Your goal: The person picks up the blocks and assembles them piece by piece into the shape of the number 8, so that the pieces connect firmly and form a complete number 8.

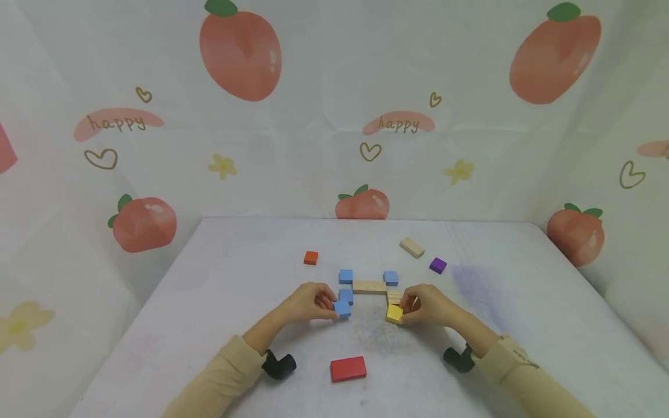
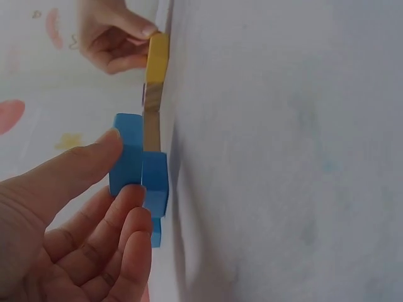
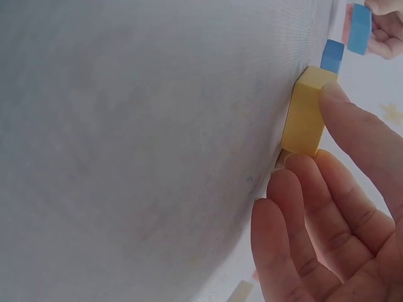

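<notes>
My left hand (image 1: 312, 303) pinches a blue block (image 2: 128, 154) between thumb and fingers. It is raised off the table, right by another blue block (image 1: 346, 296). My right hand (image 1: 427, 306) holds a yellow block (image 3: 307, 110) between thumb and fingertips, low at the tabletop, against a small wooden block (image 1: 394, 298). Behind the hands, a long wooden block (image 1: 369, 287) spans between the two sides of the arrangement. One blue block (image 1: 345, 276) sits at its left end, and a further blue block (image 1: 391, 278) at its right end.
A red block (image 1: 348, 369) lies near the front of the table (image 1: 219, 267). Farther back are an orange block (image 1: 310, 258), a loose wooden block (image 1: 412, 247) and a purple block (image 1: 438, 265). A printed cloth (image 1: 308, 157) hangs behind the table and along its sides.
</notes>
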Demonstrator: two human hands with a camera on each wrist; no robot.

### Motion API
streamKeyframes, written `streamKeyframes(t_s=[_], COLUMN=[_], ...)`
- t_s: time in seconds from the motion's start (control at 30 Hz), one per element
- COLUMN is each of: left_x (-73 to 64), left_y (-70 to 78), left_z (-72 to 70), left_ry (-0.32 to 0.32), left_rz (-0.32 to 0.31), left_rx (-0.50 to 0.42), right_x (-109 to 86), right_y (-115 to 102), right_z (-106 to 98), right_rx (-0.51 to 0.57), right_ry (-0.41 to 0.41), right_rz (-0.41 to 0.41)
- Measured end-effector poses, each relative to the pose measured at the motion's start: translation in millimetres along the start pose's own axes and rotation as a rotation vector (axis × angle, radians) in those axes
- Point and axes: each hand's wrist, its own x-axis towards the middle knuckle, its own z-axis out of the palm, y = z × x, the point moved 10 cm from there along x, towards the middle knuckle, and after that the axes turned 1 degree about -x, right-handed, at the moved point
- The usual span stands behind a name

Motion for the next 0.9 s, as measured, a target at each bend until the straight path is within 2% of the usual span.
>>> streamKeyframes(t_s=[0.1,0.43,0.9], left_x=[0.2,0.6,2.8], left_y=[0.8,-0.3,7.1], left_z=[5.0,12.1,15.5], left_ry=[-0.004,0.011,0.024], left_rz=[0.006,-0.051,-0.037], left_rx=[0.008,0.055,0.081], right_x=[0.0,-0.1,-0.6], right_y=[0,1,1], right_z=[0,0,0], right_rx=[0.000,0.001,0.002], right_ry=[-0.001,0.001,0.006], right_rz=[0.000,0.001,-0.001])
